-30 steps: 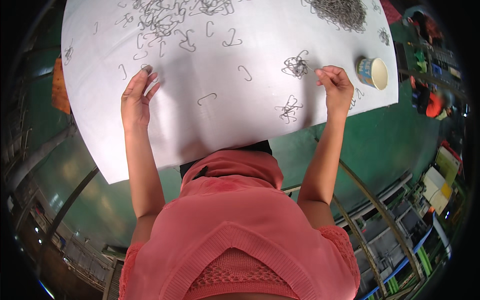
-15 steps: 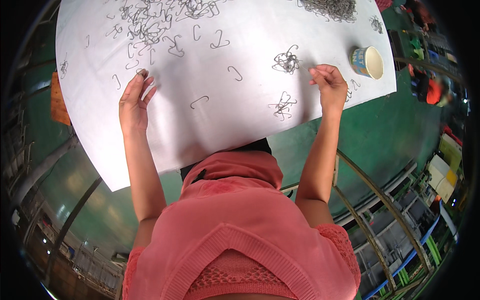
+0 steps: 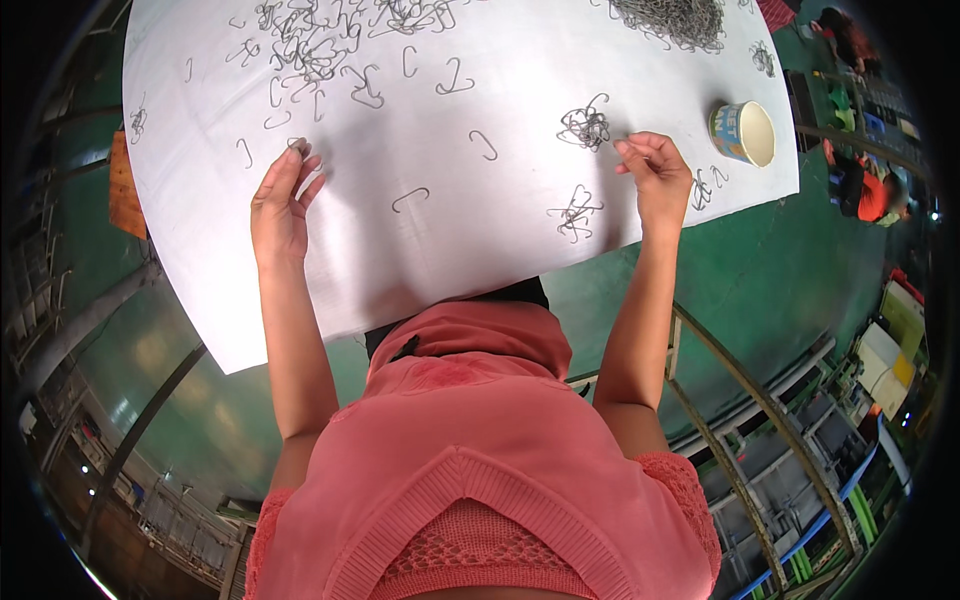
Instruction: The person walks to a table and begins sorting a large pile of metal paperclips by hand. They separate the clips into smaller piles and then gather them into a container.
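Note:
My left hand (image 3: 283, 205) is over the left part of the white-covered table, thumb and forefinger pinched together. A small dark bit shows at those fingertips, too small to make out. A loose metal wire hook (image 3: 244, 153) lies to its left. My right hand (image 3: 655, 180) is also closed in a pinch, and what its fingertips hold, if anything, cannot be seen. Just left of it sits a tangled clump of wire hooks (image 3: 585, 127). A looser bunch of hooks (image 3: 576, 214) lies nearer to me. Between my hands rest single hooks (image 3: 411, 200).
A large spread of hooks (image 3: 315, 45) covers the far left of the white table sheet (image 3: 350, 250). A dense heap of hooks (image 3: 680, 20) is at the far right. A paper cup (image 3: 742, 133) stands near the right edge. Metal rails (image 3: 765, 400) are at lower right.
The table and its hooks have shifted slightly right in the view. My left hand has shifted a little right too, while my right hand stays almost in place. Both remain pinched.

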`<state>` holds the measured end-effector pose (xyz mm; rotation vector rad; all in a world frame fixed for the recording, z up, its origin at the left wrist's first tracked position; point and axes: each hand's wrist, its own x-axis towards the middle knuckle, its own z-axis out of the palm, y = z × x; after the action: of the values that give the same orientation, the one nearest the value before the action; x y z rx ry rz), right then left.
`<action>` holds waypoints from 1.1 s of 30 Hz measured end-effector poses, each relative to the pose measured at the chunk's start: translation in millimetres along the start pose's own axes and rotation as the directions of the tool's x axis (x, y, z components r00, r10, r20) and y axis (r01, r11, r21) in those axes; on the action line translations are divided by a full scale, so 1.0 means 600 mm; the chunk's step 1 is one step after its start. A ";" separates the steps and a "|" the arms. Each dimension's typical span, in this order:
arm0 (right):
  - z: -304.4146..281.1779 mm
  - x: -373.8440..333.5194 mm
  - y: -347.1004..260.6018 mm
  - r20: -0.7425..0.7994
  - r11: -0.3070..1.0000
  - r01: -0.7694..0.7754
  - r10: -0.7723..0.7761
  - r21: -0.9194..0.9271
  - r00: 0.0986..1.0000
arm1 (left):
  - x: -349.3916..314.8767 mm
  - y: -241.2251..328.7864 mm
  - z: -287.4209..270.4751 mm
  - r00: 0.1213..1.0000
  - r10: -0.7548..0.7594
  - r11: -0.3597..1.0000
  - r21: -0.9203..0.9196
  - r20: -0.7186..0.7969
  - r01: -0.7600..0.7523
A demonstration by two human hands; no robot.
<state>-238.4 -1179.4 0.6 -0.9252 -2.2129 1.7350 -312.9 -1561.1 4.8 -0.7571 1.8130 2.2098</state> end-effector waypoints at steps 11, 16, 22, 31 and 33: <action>0.009 0.041 -0.004 0.105 0.759 0.314 -0.311 -0.570 0.945 | 0.004 -0.005 0.008 1.000 -0.011 1.000 0.015 0.018 0.011; 0.016 0.124 -0.023 0.486 0.503 0.667 -0.456 -0.549 0.745 | -0.002 -0.016 0.027 0.998 -0.017 1.000 0.023 0.058 0.016; 0.014 0.161 -0.029 0.747 0.195 0.813 -0.322 -0.549 0.582 | -0.025 -0.027 0.050 0.996 -0.035 0.997 0.073 0.087 0.029; 0.104 0.147 -0.107 0.492 0.673 0.665 -0.480 -0.325 0.726 | -0.054 -0.035 0.078 0.985 -0.042 0.988 0.151 0.170 0.016; 0.125 0.119 -0.121 0.418 0.887 0.441 -0.353 -0.135 0.837 | -0.060 -0.040 0.084 0.977 -0.041 0.989 0.149 0.209 0.009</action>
<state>-358.5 -1208.8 28.8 -0.1159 -2.6475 1.5823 -285.0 -1501.0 8.0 -0.4920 1.8246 2.0258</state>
